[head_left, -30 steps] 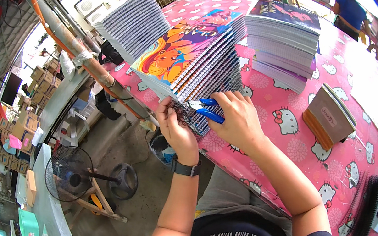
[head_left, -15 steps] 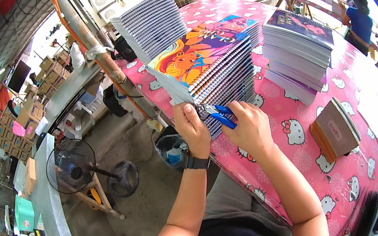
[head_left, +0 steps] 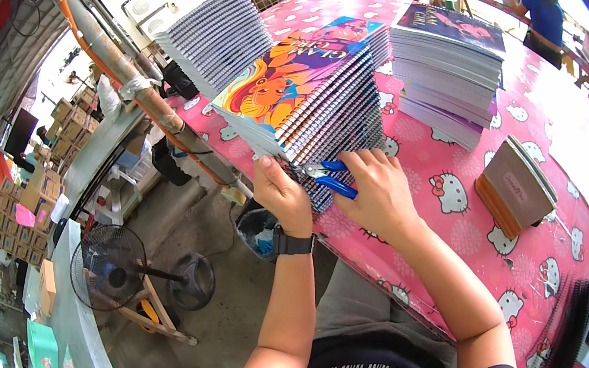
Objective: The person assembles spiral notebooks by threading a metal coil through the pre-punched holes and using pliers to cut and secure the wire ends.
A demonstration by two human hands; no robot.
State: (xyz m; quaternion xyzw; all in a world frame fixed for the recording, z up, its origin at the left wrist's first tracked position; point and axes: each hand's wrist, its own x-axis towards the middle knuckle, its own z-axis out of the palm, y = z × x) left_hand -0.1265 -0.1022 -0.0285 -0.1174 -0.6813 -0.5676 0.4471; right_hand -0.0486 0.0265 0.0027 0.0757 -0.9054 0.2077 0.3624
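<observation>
A tall stack of spiral-bound notebooks (head_left: pixel 279 80) with colourful illustrated covers stands at the table's near edge, its coil side facing right. My right hand (head_left: pixel 380 192) is closed around diagonal cutters (head_left: pixel 336 184) with blue handles. The jaws of the cutters are at the coil ends on the stack's near corner, and the handles are spread apart. At that same corner my left hand (head_left: pixel 284 192) is closed, thumb up, gripping the edge of a notebook in the stack. What lies under its fingers is partly hidden.
More notebooks stand in a coil-side stack (head_left: pixel 213 41) at the left and a dark-covered stack (head_left: pixel 447 62) behind right. A small wooden holder with a brown plate (head_left: pixel 516 189) sits on the pink patterned table (head_left: pixel 407 241). Below are a bin (head_left: pixel 254 227) and a fan (head_left: pixel 109 267).
The whole view has shifted slightly, so the table and stacks appear farther left. The handles of the cutters are a little wider apart. Both hands stay at the same corner of the stack.
</observation>
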